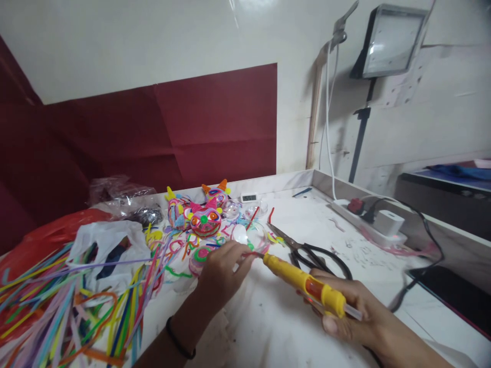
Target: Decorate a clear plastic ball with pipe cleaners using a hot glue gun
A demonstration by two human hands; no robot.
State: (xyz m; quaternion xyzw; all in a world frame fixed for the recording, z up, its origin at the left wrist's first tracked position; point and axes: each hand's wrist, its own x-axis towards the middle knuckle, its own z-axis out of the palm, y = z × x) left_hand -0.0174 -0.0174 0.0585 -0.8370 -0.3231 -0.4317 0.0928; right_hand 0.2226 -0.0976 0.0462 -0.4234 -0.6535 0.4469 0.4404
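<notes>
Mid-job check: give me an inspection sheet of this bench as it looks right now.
Surface: white worktable, smudged and marked.
Job's things: yellow glue gun, nozzle at a red strip; round colourful faces behind.
Clutter: coloured strips pile, white plastic bag, red bag, black scissors, small digital display.
Hands: right hand grips the glue gun; left hand pinches the red strip.
Cables: power strip with white adapter; black cable.
Surroundings: dark red wall panel, lamp panel.
</notes>
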